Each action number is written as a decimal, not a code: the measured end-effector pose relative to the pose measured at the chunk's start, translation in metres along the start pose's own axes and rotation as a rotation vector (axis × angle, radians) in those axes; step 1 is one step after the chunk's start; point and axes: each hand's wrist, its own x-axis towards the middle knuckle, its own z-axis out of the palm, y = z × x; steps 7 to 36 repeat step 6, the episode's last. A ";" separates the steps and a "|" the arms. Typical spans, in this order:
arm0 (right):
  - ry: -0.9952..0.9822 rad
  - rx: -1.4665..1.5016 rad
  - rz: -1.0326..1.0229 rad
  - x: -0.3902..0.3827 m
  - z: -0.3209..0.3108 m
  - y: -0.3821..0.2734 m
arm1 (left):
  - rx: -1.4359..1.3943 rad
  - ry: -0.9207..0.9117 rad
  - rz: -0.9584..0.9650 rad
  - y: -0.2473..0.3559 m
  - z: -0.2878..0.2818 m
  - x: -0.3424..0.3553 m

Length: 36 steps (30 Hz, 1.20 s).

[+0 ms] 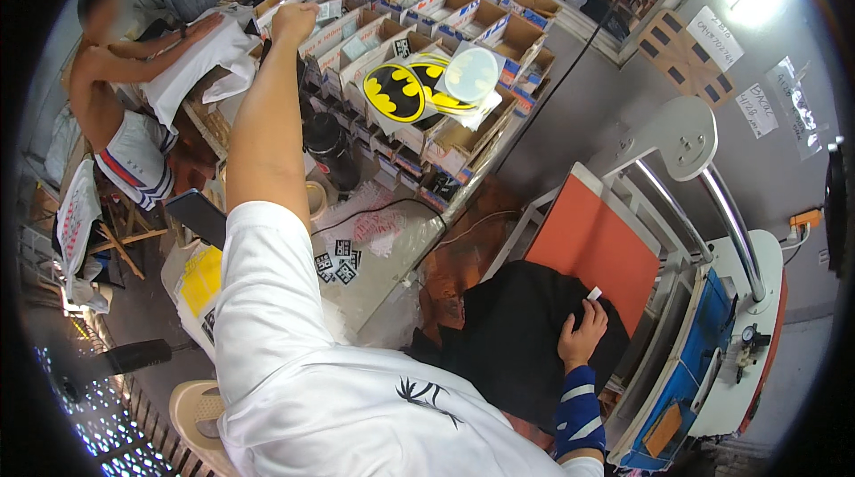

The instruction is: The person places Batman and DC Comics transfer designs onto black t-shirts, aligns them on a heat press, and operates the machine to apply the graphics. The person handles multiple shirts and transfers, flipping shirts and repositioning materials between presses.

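My left hand (pixel 294 21) is stretched far out over the rows of open cardboard boxes (pixel 445 9), its fingers curled at a pale sheet (pixel 330 8) in one box; whether it grips the sheet is unclear. My right hand (pixel 582 331), in a blue striped sleeve, bears down with bent fingers on a black garment (pixel 512 334) beside its small white label (pixel 594 293). The garment lies over the lower plate of a heat press, just below the orange pad (pixel 592 241).
Yellow-and-black bat emblem sheets (pixel 396 89) lean on the boxes. A black jug (pixel 331 147), a tape roll (pixel 315 201) and small square stickers (pixel 337 261) sit on the bench. The press handle (pixel 704 174) arches at right. Another person (pixel 107 85) handles white cloth (pixel 205 54) at left.
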 end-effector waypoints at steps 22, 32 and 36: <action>-0.010 -0.009 0.004 -0.001 -0.002 0.001 | -0.135 0.155 0.083 -0.018 -0.005 0.011; -0.010 -0.009 0.004 -0.001 -0.002 0.001 | -0.135 0.155 0.083 -0.018 -0.005 0.011; -0.010 -0.009 0.004 -0.001 -0.002 0.001 | -0.135 0.155 0.083 -0.018 -0.005 0.011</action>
